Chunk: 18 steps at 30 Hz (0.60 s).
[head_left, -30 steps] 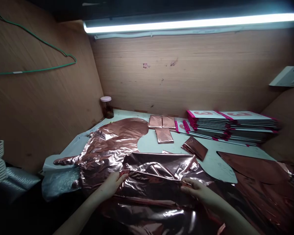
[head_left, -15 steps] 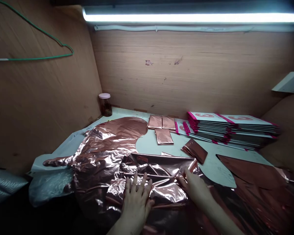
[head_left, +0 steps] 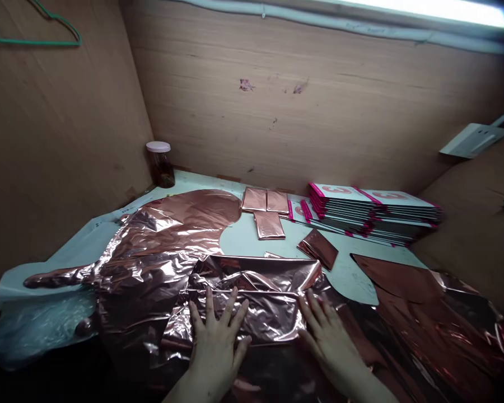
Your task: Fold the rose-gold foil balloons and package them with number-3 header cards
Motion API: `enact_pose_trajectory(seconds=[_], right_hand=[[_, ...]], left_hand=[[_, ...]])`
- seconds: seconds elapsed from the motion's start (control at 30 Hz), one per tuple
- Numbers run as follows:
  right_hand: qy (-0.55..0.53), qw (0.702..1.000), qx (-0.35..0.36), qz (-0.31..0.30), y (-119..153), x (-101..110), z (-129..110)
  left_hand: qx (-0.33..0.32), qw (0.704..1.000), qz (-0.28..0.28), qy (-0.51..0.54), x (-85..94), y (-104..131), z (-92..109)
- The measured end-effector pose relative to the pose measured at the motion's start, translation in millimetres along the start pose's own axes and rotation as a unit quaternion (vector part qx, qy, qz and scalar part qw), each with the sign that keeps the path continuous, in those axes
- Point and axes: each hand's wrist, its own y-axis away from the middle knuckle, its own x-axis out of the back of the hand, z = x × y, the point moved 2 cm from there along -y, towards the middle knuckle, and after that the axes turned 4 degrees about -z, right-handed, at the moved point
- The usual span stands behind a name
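A partly folded rose-gold foil balloon (head_left: 260,316) lies in front of me, on top of more shiny foil of the same colour. My left hand (head_left: 216,341) rests flat on its left part with the fingers spread. On its right end lies my right hand (head_left: 330,338), palm down, fingers stretched out and a little apart. Neither hand grips anything. Behind the folded piece, a large unfolded foil balloon (head_left: 159,240) with a curved outline spreads to the left. Another foil sheet (head_left: 428,313) covers the right side.
Small folded foil packets (head_left: 269,225) sit at the back, and a loose folded packet (head_left: 318,248) lies nearer. To their right is a stack of printed cards (head_left: 369,215) with pink edges. A lidded jar (head_left: 162,165) stands in the back left corner, and a clear plastic bag (head_left: 46,324) at the left.
My right hand has come down from the foil's upper right corner and flattened on its right end. The left hand stays spread on the foil. The view has tilted down and turned slightly right.
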Motion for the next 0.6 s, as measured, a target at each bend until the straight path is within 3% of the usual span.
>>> enact_pose_trajectory(seconds=[0.07, 0.2, 0.3, 0.37, 0.43, 0.53, 0.6], right_hand=[[-0.021, 1.000, 0.000, 0.018, -36, 20, -3], [-0.047, 0.992, 0.104, -0.061, -142, 57, -54], [-0.037, 0.983, 0.154, -0.092, -188, 76, -85], [-0.028, 0.976, 0.190, -0.100, -183, 81, -97], [-0.024, 0.970, 0.218, -0.100, -154, 78, -105], [-0.021, 0.964, 0.253, -0.076, -88, 52, -112], [-0.007, 0.964, 0.267, -0.011, -49, 28, -113]], left_hand=[[0.001, 1.000, -0.004, 0.003, -0.4, 0, 0], [0.002, 1.000, -0.018, 0.021, 0.9, 1, 0], [0.007, 0.998, -0.027, 0.047, 3.7, 2, -1], [0.013, 0.998, -0.028, 0.063, 7.1, 3, -1], [0.034, 0.995, -0.051, 0.078, 10.7, 3, 1], [0.070, 0.982, -0.125, 0.123, 13.8, 3, 7], [0.072, 0.971, -0.151, 0.170, 15.1, 4, 6]])
